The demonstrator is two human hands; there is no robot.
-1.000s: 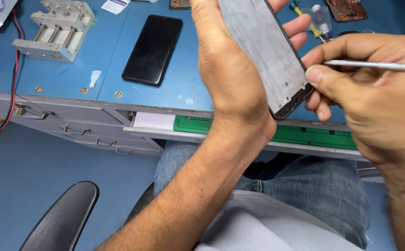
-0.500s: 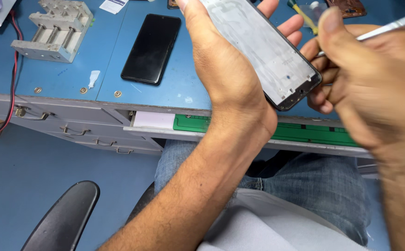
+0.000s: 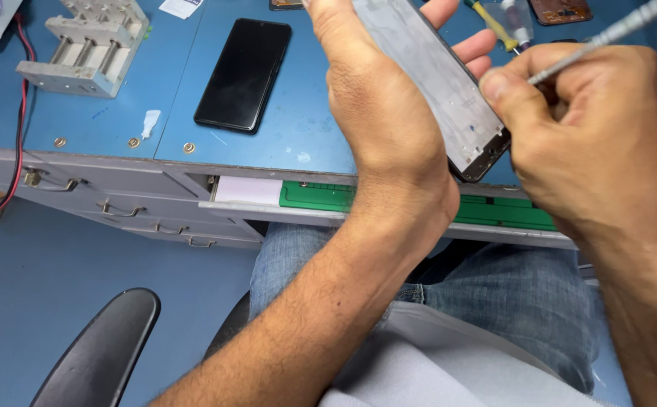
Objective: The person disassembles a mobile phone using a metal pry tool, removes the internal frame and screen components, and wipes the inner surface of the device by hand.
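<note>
Grey metal fixture (image 3: 87, 49) and black phone (image 3: 243, 74) lying on the blue workbench (image 3: 306, 128), left hand (image 3: 377, 113) clasped around a silver phone frame (image 3: 438, 79) held tilted above the bench edge, right hand (image 3: 592, 143) pinching a thin metal tool (image 3: 607, 34) beside the frame's lower corner

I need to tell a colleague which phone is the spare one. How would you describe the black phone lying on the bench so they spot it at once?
Start at the blue workbench. Left of the left hand, which holds a grey phone frame, a phone lies flat, right of the grey metal jig. It alone is whole, glossy black and untouched.
</note>
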